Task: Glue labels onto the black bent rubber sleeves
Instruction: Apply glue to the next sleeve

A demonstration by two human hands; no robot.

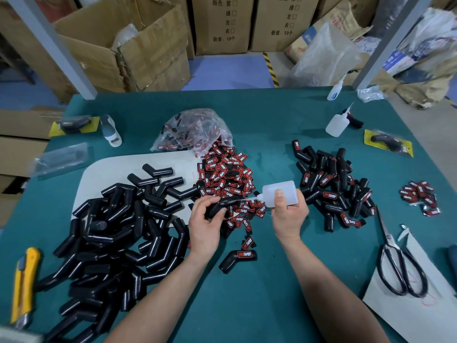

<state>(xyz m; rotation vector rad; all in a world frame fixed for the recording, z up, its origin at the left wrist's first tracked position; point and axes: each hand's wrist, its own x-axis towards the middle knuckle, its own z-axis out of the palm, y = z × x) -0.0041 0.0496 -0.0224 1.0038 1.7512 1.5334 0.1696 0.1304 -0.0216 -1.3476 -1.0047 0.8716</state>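
Head view: gripping one bent sleeve (pixel 215 207) in left hand (pixel 205 222), held just above the label pile (pixel 223 178). Clutching glue bottle (pixel 278 191) in right hand (pixel 289 212), with nozzle on the sleeve. Likely risks: squeezing too hard and dripping onto labels below; smearing glue onto left fingertips (pixel 223 211) beside the nozzle; letting the sleeve roll, so landing the label crooked.

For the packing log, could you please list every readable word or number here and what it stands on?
"TAPER": labels in the middle pile; also the label on the lone sleeve nearest the person.
"数量: 10个", under "绿", "左", "右": cardboard box behind the table.
Yellow card at right and blue-printed sack: too blurred to read.
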